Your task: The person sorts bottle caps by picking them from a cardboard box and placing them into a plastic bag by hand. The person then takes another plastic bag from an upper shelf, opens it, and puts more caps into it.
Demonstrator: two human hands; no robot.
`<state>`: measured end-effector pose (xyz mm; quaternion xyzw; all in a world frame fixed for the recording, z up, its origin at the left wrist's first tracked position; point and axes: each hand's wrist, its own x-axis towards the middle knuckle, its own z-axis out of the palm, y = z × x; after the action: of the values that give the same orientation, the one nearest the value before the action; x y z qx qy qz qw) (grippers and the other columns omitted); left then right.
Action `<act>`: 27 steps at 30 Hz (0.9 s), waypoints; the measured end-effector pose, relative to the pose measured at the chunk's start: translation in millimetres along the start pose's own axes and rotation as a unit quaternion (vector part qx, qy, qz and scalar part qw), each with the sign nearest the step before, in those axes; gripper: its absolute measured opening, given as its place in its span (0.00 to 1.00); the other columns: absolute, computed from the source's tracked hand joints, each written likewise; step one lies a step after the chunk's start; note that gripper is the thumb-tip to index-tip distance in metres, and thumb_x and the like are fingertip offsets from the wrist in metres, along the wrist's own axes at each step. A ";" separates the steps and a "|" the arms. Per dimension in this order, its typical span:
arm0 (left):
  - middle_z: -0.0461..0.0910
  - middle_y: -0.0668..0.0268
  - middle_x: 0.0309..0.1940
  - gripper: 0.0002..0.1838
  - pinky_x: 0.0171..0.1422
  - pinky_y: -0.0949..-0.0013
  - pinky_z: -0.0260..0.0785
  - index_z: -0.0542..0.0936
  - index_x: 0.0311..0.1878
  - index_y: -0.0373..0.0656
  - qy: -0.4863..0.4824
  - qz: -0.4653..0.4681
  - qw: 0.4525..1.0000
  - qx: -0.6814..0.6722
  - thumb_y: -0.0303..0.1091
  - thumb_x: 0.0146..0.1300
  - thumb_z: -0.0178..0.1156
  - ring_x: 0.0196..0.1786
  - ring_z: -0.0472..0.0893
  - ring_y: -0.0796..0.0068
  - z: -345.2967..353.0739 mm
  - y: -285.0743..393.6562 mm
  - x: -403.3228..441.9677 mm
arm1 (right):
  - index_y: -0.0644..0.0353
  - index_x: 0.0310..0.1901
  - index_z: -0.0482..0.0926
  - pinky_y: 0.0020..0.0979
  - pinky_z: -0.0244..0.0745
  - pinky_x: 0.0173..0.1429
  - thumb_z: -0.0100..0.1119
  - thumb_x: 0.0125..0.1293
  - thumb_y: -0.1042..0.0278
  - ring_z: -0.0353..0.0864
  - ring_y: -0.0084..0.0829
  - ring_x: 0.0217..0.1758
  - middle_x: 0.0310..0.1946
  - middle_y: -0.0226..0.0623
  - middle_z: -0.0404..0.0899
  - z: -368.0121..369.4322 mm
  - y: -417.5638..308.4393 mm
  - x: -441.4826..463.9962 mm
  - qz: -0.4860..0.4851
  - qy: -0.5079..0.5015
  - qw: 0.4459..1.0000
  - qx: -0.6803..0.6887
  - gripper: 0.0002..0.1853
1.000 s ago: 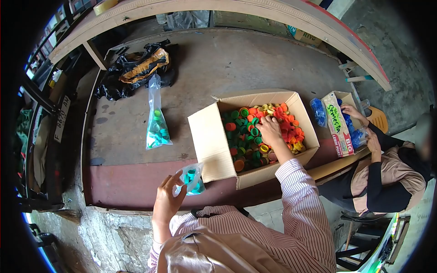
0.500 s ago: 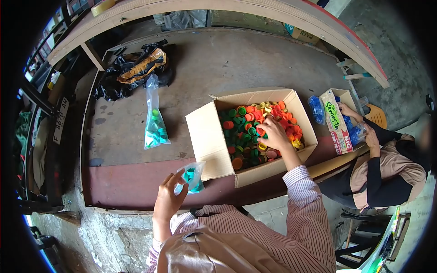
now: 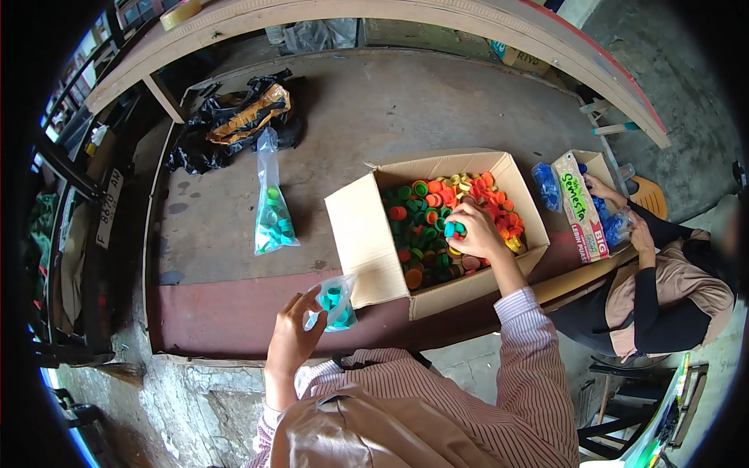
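My left hand pinches the rim of a clear plastic bag with teal bottle caps in its bottom. The bag's mouth is held apart. Over an open cardboard box of loose caps, my right hand is closed on teal bottle caps. Red, orange, yellow and green caps fill the box around it. Farther left on the table lies a long clear bag with green and teal caps in its lower end.
Black plastic bags lie crumpled at the table's back left. A wooden beam crosses above the far side. On the right, another person handles blue items in a printed carton, with a blue bundle beside it.
My right hand has lifted slightly within the box, and teal caps now show in its fingers. My left hand still holds the bag. The whole view has shifted a little.
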<state>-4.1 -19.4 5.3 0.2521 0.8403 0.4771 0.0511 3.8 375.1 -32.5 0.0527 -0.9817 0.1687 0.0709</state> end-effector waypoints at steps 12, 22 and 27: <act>0.76 0.58 0.30 0.22 0.41 0.66 0.71 0.74 0.52 0.35 0.007 0.002 1.000 0.000 0.19 0.50 0.61 0.34 0.78 0.62 -2.2 1.1 -6.0 | 0.57 0.34 0.81 0.43 0.55 0.64 0.71 0.44 0.57 0.63 0.46 0.61 0.54 0.45 0.69 39.3 -209.5 3.8 -0.066 0.097 0.974 0.194 0.17; 0.76 0.58 0.30 0.22 0.42 0.66 0.71 0.74 0.52 0.35 0.020 -0.005 1.000 0.003 0.19 0.50 0.60 0.34 0.79 0.62 -3.4 0.0 -11.4 | 0.60 0.32 0.79 0.32 0.72 0.41 0.60 0.57 0.72 0.77 0.37 0.35 0.32 0.40 0.76 25.8 -135.8 5.5 0.033 0.188 0.953 0.235 0.03; 0.76 0.58 0.31 0.22 0.42 0.66 0.71 0.75 0.52 0.35 0.009 -0.007 1.000 -0.002 0.19 0.50 0.60 0.35 0.79 0.62 0.2 1.5 -9.1 | 0.61 0.38 0.78 0.27 0.71 0.32 0.51 0.52 0.84 0.75 0.28 0.26 0.27 0.36 0.77 21.6 -35.7 3.1 0.132 0.150 0.960 0.198 0.12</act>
<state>4.5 -22.9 5.0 0.2417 0.8418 0.4803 0.0475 2.7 334.1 -40.6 -0.0902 -0.9049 0.3736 0.1829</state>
